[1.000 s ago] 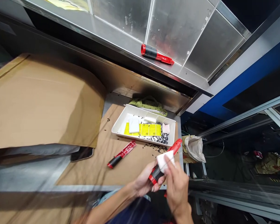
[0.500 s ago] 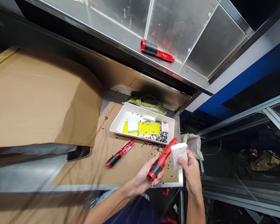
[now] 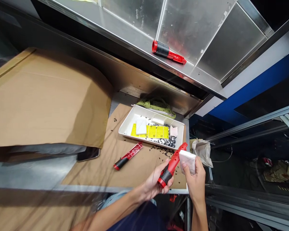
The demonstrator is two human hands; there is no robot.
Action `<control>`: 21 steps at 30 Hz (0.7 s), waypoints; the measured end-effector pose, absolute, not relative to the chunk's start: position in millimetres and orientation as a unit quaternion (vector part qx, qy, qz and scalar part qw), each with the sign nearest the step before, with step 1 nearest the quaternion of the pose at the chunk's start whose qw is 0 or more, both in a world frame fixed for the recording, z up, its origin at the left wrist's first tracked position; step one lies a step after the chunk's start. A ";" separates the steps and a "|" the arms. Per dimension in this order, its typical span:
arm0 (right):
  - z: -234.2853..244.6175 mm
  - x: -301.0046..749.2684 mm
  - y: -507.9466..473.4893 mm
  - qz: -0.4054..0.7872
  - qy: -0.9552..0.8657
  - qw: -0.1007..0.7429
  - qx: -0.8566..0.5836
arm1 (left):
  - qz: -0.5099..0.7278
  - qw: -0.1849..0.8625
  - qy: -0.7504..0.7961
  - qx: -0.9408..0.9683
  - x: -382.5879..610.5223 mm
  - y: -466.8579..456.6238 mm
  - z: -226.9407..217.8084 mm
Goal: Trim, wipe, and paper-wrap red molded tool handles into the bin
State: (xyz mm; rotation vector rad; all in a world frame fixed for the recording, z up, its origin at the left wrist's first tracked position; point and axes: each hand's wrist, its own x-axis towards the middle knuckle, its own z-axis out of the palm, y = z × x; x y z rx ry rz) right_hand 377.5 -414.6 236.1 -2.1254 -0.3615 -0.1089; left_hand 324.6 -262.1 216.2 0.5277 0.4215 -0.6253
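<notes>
My left hand is closed around the black grip of a red and black plastic housing, its red narrow end pointing up and away to the right. My right hand pinches a folded white cloth pad, thumb on its near face. The pad is right beside the housing's red part; whether they touch I cannot tell. A second red and black housing piece lies on the brown cardboard sheet, its ribbed inner side showing.
A white tray holds yellow label sheets, a white pad, a pinkish pad and many small black pieces, some spilled outside. A big cardboard box stands left. Another red-black housing lies on the metal shelf.
My right hand has tilted the white pad so its thick top edge shows, and brought it slightly closer to the housing. The whole view has shifted a little.
</notes>
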 end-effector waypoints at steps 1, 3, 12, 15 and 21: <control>239.4 378.2 -413.3 -0.067 -0.168 0.440 -0.880 | -0.304 0.893 0.202 0.265 324.3 -262.3 216.0; 246.1 382.1 -411.3 -0.095 -0.209 0.394 -0.890 | -0.303 0.889 0.200 0.280 323.8 -262.0 217.0; 259.3 363.9 -391.7 -0.094 -0.300 0.340 -0.886 | -0.266 0.892 0.210 0.298 324.4 -259.1 216.2; 261.1 357.6 -387.3 -0.104 -0.306 0.312 -0.893 | -0.252 0.886 0.198 0.334 323.0 -260.1 213.2; 258.6 360.9 -383.7 -0.110 -0.301 0.284 -0.903 | -0.223 0.864 0.200 0.404 322.5 -263.8 212.2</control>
